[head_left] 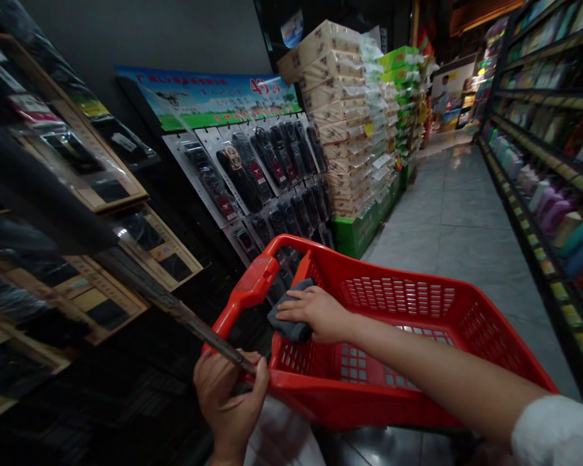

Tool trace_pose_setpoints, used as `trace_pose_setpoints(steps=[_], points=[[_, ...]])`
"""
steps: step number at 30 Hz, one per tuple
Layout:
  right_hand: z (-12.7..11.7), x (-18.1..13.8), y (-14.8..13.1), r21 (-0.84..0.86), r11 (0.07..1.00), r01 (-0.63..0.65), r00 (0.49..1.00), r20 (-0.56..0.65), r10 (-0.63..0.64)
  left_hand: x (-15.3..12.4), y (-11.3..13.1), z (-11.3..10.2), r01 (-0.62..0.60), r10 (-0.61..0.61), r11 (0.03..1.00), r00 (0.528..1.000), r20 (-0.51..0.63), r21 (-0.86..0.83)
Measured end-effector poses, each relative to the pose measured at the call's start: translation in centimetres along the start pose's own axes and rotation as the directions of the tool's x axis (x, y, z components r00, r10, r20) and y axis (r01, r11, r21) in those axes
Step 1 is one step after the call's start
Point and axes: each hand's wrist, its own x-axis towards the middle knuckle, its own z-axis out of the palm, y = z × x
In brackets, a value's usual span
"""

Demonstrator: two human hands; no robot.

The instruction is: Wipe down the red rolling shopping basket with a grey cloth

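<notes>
A red plastic shopping cart point(408, 275) stands in front of me, its basket bare inside with lattice walls. My right hand point(320, 314) lies over a folded dark grey cloth point(291, 327), fingers closed on it against the top of the basket's near wall, beside the push handle point(252, 285). At the near end of that handle, my left hand point(230, 395) is closed around a worn, thin pole point(179, 310). The pole slants to the upper left, where a thick dark grey part covers it. Whether the left fingers also wrap the cart's handle is hidden.
Belts in packaging hang on a display rack point(267, 168) at the left, near boxed goods point(155, 246). Stacked cartons point(340, 123) stand ahead on green bases point(357, 230). Shelves of bottles point(548, 194) line the right side of a grey tiled aisle point(447, 194). A person point(443, 90) appears far off.
</notes>
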Motion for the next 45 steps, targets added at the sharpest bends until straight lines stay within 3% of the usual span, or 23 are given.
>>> trace_pose_setpoints(steps=[3,6,9,14,16,19,21,23,26,28,30,33,35,41,45], points=[[-0.4,1.0,3.2,0.001,0.988,-0.153,0.986,-0.060,0.153,-0.2,-0.2,-0.2,0.005,-0.005,1.000,1.000,-0.001,-0.006],[-0.7,2.3,6.1,0.021,0.929,-0.369,0.921,-0.127,0.369,-0.3,-0.3,-0.2,0.006,-0.006,1.000,1.000,-0.009,-0.017],[-0.4,2.6,6.2,0.033,0.882,-0.470,0.871,-0.145,0.470,-0.4,-0.3,-0.3,0.010,-0.010,1.000,1.000,-0.025,-0.010],[-0.1,1.2,5.3,0.034,0.942,-0.333,0.937,-0.096,0.335,-0.6,-0.5,-0.5,0.007,-0.008,1.000,0.999,-0.034,-0.014],[-0.6,1.1,6.2,0.080,0.931,-0.356,0.920,-0.143,0.364,-0.5,-0.5,-0.5,0.017,-0.017,1.000,0.999,-0.028,-0.013],[-1.6,2.0,7.1,0.142,0.893,-0.427,0.856,-0.254,0.450,-0.2,-0.5,-0.3,0.036,-0.036,0.999,0.999,-0.011,-0.012],[-1.9,2.9,6.4,0.191,0.909,-0.371,0.838,-0.354,0.416,-0.1,-0.6,-0.1,0.038,-0.039,0.999,0.999,-0.003,-0.025],[-1.8,3.8,4.8,0.203,0.949,-0.240,0.856,-0.418,0.305,-0.1,-0.7,0.0,0.040,-0.040,0.998,0.999,-0.005,-0.037],[-1.3,5.1,2.0,0.087,0.996,-0.028,0.958,-0.284,0.051,-0.1,-0.9,0.0,0.045,-0.045,0.998,0.999,0.000,-0.046],[-1.1,6.0,0.9,0.014,0.999,0.030,0.989,-0.147,-0.028,-0.1,-0.8,-0.1,0.045,-0.045,0.998,0.999,0.006,-0.049],[-1.3,7.1,0.8,-0.017,1.000,-0.024,0.995,-0.097,0.022,0.0,-0.7,-0.2,0.048,-0.048,0.997,0.999,0.007,-0.052],[-1.5,8.5,1.5,0.006,0.983,-0.181,0.974,-0.140,0.180,0.1,-0.4,-0.4,0.070,-0.069,0.996,0.998,0.004,-0.052],[-1.5,8.9,1.4,0.013,0.975,-0.221,0.962,-0.163,0.220,0.0,-0.3,-0.4,0.081,-0.081,0.996,0.997,0.002,-0.044],[-1.1,8.5,-0.2,0.040,0.999,-0.027,0.995,-0.100,0.030,0.1,-0.5,-0.4,0.047,-0.047,0.997,0.999,-0.002,-0.056],[-1.8,9.8,2.4,0.098,0.991,-0.096,0.980,-0.167,0.112,0.1,-0.8,-0.4,0.017,-0.017,0.997,1.000,0.003,-0.081]])
